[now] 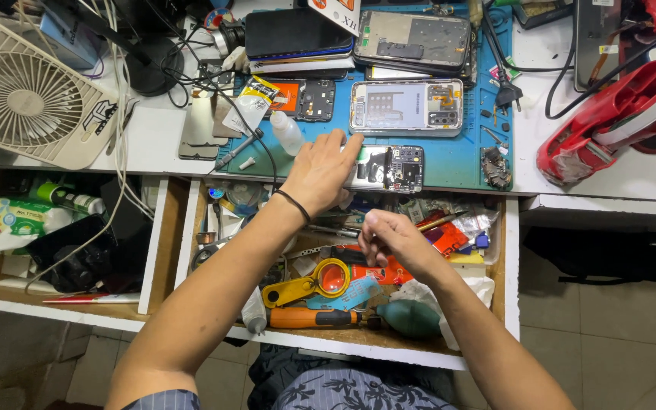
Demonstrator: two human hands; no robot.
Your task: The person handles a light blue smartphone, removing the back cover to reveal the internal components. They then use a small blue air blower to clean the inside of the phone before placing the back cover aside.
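On the blue work mat at the desk's front edge, the left hand lies flat with fingers spread open, pressing on a small opened phone whose circuit board shows. Just beyond it sits a larger opened phone, with a small clear bottle to the left. Over the open drawer below, the right hand is curled with fingertips pinched together; what it grips is too small to tell. A yellow magnifier and orange screwdriver lie beneath.
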